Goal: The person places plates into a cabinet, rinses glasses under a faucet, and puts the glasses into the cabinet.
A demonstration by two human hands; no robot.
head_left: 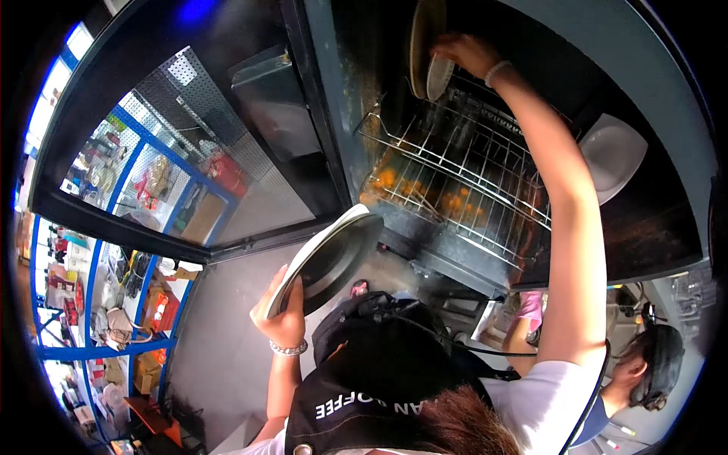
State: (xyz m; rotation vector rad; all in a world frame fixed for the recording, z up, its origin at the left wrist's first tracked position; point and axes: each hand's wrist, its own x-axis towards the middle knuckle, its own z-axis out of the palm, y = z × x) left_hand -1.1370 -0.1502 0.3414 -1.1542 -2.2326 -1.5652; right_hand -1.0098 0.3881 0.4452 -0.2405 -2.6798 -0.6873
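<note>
My left hand (284, 311) grips the lower edge of a stack of round plates (334, 262), a dark face towards the inside and a white rim behind. The stack is tilted, held below the open cabinet. My right hand (466, 53) reaches deep into the cabinet, its fingers closed on the top edge of a small pale plate (440, 78). That plate stands nearly upright beside a larger brownish plate (425, 42). Under them is a wire rack (462, 178). A white bowl-like dish (616, 155) stands at the right inside the cabinet, partly behind my forearm.
The cabinet's glass door (205, 144) is swung out on the left. Beyond it are blue shelves (98, 353) loaded with goods. Another person (656, 368) is close by on the lower right, near a pink cloth or glove (531, 309). Grey floor (220, 318) shows below.
</note>
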